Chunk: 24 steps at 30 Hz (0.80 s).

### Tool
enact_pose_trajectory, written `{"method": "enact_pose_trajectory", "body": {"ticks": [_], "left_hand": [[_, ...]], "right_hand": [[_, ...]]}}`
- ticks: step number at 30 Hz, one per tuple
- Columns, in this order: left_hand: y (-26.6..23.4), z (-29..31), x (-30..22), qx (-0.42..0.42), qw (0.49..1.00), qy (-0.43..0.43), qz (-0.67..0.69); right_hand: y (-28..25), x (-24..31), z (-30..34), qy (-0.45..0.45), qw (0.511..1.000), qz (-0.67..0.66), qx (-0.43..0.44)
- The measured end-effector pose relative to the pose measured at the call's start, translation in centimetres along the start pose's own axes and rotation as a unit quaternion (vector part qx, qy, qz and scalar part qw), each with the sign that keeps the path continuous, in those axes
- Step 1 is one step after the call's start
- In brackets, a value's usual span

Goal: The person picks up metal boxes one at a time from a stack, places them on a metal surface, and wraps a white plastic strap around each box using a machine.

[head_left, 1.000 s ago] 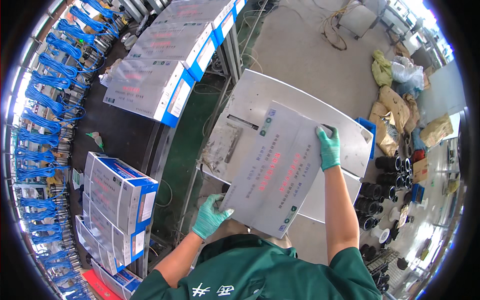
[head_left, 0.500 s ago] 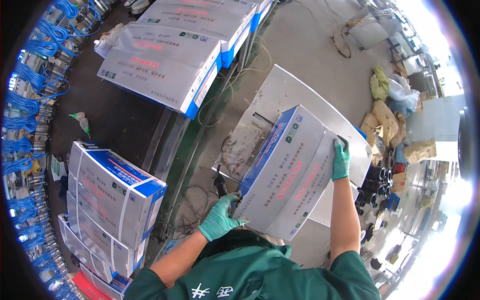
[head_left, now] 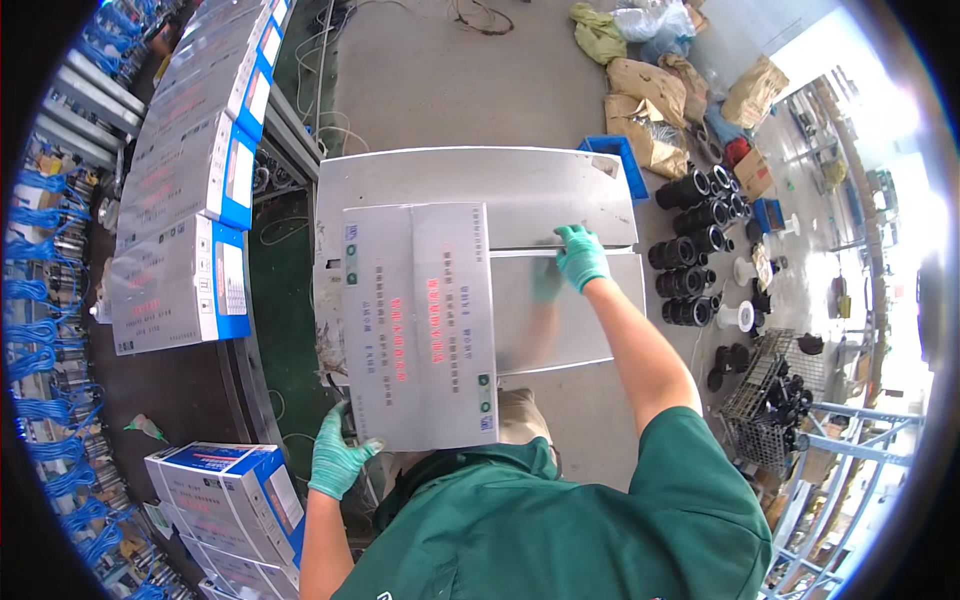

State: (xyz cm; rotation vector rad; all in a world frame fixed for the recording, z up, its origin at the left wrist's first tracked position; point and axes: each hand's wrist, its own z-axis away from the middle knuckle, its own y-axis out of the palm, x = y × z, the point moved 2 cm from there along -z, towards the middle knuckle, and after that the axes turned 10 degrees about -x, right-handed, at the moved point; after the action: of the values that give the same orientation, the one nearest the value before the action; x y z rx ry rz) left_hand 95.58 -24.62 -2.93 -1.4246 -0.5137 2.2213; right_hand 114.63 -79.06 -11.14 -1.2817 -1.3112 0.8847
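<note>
A silver-grey carton with red and dark print lies flat on a shiny metal work table, its near end close to my body. My left hand, in a green glove, grips its near left corner, thumb over the top and fingers down the side. My right hand, gloved the same way, is off the carton. It reaches over the table's right part near a long slot, fingers stretched out and holding nothing. Whether the fingertips touch the metal I cannot tell.
More grey and blue cartons stand in a row on the conveyor at left, with strapped cartons nearer. Right of the table are a blue crate, black cylindrical parts, brown sacks and a wire basket.
My right hand has let go of the carton and moved over the tabletop. The carton now lies straighter on the table, and my left hand still holds its corner. The view has turned.
</note>
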Motion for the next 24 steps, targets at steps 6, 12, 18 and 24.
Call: {"method": "enact_pose_trajectory", "body": {"ticks": [6,12,18,24], "left_hand": [[-0.1,1.4,-4.2,-0.087,0.977,0.068,-0.181],[1.9,0.9,-12.6,-0.168,0.954,0.159,-0.189],[9.3,-2.6,-25.6,0.021,0.822,0.527,-0.215],[14.3,-11.6,-31.9,0.047,0.816,0.475,-0.326]], "right_hand": [[0.9,-5.2,-3.0,-0.037,0.962,0.118,0.243],[-2.4,-5.5,-3.7,-0.085,0.949,0.054,0.298],[-19.8,3.9,-6.1,-0.276,0.946,0.014,0.171],[-33.3,23.1,-4.7,-0.505,0.858,0.093,-0.02]]}}
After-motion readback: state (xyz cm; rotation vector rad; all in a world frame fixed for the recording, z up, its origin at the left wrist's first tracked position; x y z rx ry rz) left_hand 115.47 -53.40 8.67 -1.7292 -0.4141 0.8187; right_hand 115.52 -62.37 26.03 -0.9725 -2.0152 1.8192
